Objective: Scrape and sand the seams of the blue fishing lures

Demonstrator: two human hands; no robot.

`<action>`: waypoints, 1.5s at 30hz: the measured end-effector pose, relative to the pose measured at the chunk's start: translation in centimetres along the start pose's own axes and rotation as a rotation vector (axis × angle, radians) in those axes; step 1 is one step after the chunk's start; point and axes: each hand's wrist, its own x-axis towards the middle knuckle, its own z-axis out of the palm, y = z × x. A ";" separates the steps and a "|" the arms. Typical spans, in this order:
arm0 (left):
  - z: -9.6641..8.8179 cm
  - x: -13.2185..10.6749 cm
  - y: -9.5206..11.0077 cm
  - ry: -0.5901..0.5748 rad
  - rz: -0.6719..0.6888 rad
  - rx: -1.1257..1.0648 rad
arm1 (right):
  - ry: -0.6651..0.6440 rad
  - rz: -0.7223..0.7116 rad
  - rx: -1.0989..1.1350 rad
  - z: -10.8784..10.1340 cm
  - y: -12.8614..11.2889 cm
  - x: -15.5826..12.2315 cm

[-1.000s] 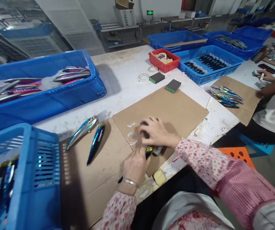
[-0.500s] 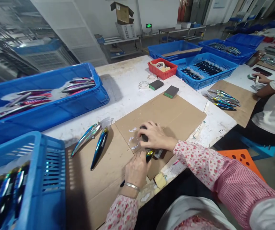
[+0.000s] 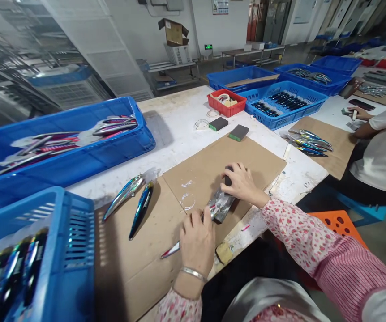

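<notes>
My left hand (image 3: pixel 198 239) is closed round a long shiny fishing lure (image 3: pixel 213 209) that lies across the brown cardboard sheet (image 3: pixel 246 158); the lure's thin tail pokes out below the hand. My right hand (image 3: pixel 242 183) grips a dark sanding block (image 3: pixel 228 180) at the lure's far end. Two more lures, a silver one (image 3: pixel 124 197) and a blue one (image 3: pixel 141 208), lie side by side on a second cardboard sheet to the left.
Blue crates (image 3: pixel 79 147) with lures stand left and near left (image 3: pixel 38 264). Farther back are two sanding blocks (image 3: pixel 238 132), tape rolls (image 3: pixel 201 124), a red tray (image 3: pixel 226 102) and more blue crates (image 3: pixel 285 105). Another person (image 3: pixel 384 147) sits at right beside a lure pile (image 3: pixel 309 142).
My right hand slid with the block to the right along the lure, uncovering its shiny body. My left hand shifted lower on the lure. The camera tilted up a little.
</notes>
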 end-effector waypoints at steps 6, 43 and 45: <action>-2.2 1.8 -1.0 -0.392 0.065 -0.192 | 0.035 0.062 0.002 0.7 -0.3 0.5; -1.2 2.4 0.8 -0.499 0.024 -0.264 | -0.073 -0.005 0.063 1.3 -2.1 0.5; -1.5 2.6 1.1 -0.511 0.018 -0.212 | -0.103 -0.010 0.103 1.4 -1.9 0.4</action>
